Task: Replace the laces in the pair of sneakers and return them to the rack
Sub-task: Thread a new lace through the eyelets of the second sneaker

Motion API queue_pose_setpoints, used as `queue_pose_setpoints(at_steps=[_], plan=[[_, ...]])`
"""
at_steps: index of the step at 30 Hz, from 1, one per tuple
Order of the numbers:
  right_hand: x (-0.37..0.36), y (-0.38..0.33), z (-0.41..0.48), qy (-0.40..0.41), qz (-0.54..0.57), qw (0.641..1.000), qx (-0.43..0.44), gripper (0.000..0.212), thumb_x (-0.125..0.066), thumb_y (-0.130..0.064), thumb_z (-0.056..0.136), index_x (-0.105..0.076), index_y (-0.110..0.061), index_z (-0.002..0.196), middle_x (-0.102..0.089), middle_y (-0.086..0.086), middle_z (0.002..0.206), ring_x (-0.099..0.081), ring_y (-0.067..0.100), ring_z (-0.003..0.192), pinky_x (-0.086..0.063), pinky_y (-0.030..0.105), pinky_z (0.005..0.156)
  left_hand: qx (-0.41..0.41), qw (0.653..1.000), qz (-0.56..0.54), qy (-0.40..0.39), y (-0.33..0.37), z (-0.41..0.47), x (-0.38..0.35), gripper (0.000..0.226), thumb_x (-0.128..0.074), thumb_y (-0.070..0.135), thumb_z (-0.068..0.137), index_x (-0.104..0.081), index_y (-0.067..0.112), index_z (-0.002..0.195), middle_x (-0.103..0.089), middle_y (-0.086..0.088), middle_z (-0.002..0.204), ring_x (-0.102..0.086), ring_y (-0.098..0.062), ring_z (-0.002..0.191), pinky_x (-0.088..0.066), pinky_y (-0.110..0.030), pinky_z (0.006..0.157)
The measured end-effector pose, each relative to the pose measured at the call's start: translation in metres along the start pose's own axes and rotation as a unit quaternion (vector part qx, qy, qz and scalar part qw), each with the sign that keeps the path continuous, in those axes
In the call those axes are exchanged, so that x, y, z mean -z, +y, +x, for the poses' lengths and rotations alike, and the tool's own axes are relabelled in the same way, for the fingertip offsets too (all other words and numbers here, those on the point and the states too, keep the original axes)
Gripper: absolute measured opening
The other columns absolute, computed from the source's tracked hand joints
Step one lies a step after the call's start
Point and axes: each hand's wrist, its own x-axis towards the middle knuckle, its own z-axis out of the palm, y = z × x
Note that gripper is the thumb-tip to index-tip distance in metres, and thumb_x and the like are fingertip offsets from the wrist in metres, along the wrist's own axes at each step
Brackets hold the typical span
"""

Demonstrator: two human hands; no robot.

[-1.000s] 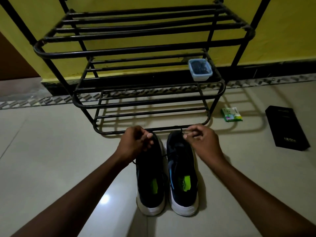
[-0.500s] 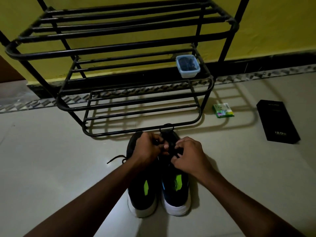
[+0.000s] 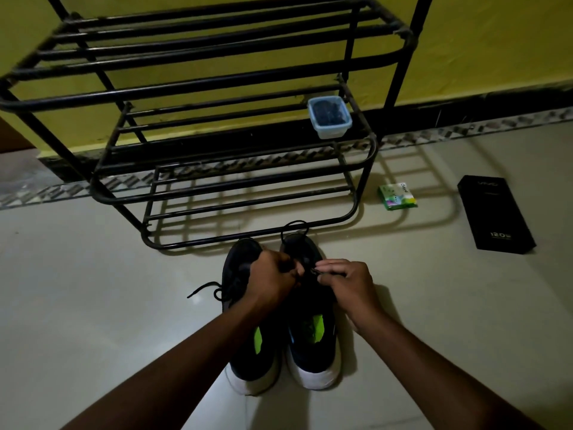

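Two dark sneakers with white heels and green insoles stand side by side on the floor, toes toward the rack: the left sneaker [image 3: 248, 352] and the right sneaker [image 3: 313, 346]. My left hand [image 3: 271, 279] and my right hand [image 3: 347, 282] meet over the right sneaker's lacing, each pinching the black lace [image 3: 293, 228], which loops past the toe. A loose lace end [image 3: 204, 290] trails left of the left sneaker. The black metal shoe rack [image 3: 217, 85] stands just beyond the toes.
A small clear box of dark contents [image 3: 329, 121] sits on the rack's middle shelf at right. A green packet [image 3: 397, 197] and a black carton [image 3: 496, 214] lie on the floor to the right. The yellow wall is behind.
Both hands came together from the sneakers' toes to the right sneaker's lacing. The view shifted, so the rack sits further left and nearer.
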Motion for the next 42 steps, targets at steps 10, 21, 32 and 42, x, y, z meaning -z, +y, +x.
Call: queue_pose_setpoints(at_steps=[10,21,32,42], plan=[[-0.001,0.004,0.002,-0.010,0.086,0.996,-0.032,0.028,-0.066,0.017,0.076,-0.078,-0.006,0.085,-0.076,0.003,0.096,-0.071,0.018,0.092,-0.056,0.027,0.080,-0.001,0.999,0.028,0.037,0.002,-0.001,-0.013,0.008,-0.074,0.018,0.089,-0.076,0.012,0.084,-0.069,0.003,0.076,-0.063,-0.001,0.072,-0.042,-0.010,0.058],[0.001,0.003,0.001,-0.014,0.084,0.996,-0.031,0.028,-0.067,0.016,0.077,-0.079,-0.009,0.085,-0.076,0.003,0.098,-0.071,0.018,0.094,-0.057,0.030,0.086,-0.008,0.998,0.050,0.036,0.003,-0.005,-0.015,0.007,-0.071,0.017,0.091,-0.077,0.015,0.088,-0.068,0.004,0.077,-0.061,-0.004,0.076,-0.041,-0.015,0.065],[0.000,0.002,0.004,-0.016,0.038,0.999,-0.015,0.017,-0.074,0.001,0.083,-0.080,-0.015,0.083,-0.077,0.000,0.090,-0.072,0.017,0.091,-0.059,0.035,0.087,-0.031,0.995,0.075,0.056,0.005,-0.008,-0.022,0.012,-0.068,0.021,0.092,-0.075,0.014,0.086,-0.072,-0.001,0.080,-0.068,-0.012,0.075,-0.055,-0.028,0.068],[0.000,-0.010,0.011,-0.036,-0.207,0.971,0.109,0.019,-0.068,0.001,0.086,-0.072,-0.014,0.074,-0.064,-0.012,0.081,-0.063,0.005,0.082,-0.043,0.007,0.068,-0.012,0.996,0.067,0.056,0.009,-0.009,-0.017,0.025,-0.069,0.006,0.089,-0.064,0.023,0.071,-0.070,0.008,0.077,-0.068,-0.008,0.078,-0.040,-0.005,0.057]])
